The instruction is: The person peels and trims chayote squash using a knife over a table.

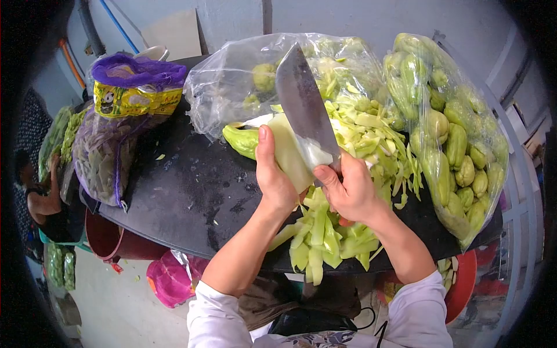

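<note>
My left hand [275,173] is closed around a pale, peeled chayote [285,148], thumb along its left side. In my right hand [353,187] is a wide-bladed kitchen knife [306,98], its tip pointing up and away. The lower part of the blade lies against the right side of the chayote. Its handle is mostly hidden by my fingers. Just left of the held piece, a green unpeeled chayote [241,141] lies on the black table [180,174]. Green peel strips [325,232] are heaped beneath and beyond my right hand.
A clear bag of chayotes [458,145] stands at the right; another clear plastic bag [223,75] lies behind. At left sits a purple mesh sack [104,153]. A dark red tub [119,240] and a red basin [464,284] are below the table. Another person [49,203] is at far left.
</note>
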The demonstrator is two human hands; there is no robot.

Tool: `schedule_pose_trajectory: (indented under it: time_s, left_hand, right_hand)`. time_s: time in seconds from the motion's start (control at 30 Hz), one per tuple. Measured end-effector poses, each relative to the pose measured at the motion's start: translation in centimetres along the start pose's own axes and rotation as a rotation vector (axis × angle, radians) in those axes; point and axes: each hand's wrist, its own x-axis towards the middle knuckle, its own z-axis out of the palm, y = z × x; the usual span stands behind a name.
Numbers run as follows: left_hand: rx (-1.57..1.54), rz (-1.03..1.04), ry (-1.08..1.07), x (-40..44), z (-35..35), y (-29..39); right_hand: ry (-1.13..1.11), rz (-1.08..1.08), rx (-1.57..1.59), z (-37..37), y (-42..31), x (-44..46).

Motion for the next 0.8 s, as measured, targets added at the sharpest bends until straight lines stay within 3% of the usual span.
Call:
schedule_pose_trajectory:
  time_s: [0.27,0.47,0.8]
  left_hand:
    - [0.046,-0.010,-0.003,0.5,-0.6,-0.2]
    - [-0.092,-0.013,0.140,0.5,1.0,-0.1]
    - [0.298,0.224,0.148,1.4,-0.7,-1.3]
  right_hand:
    - [-0.026,0.050,-0.027,0.0,-0.3,-0.3]
    - [-0.006,-0.022,0.013,0.1,-0.2,0.2]
    - [-0.008,0.034,-0.142,-0.3,-0.8,0.6]
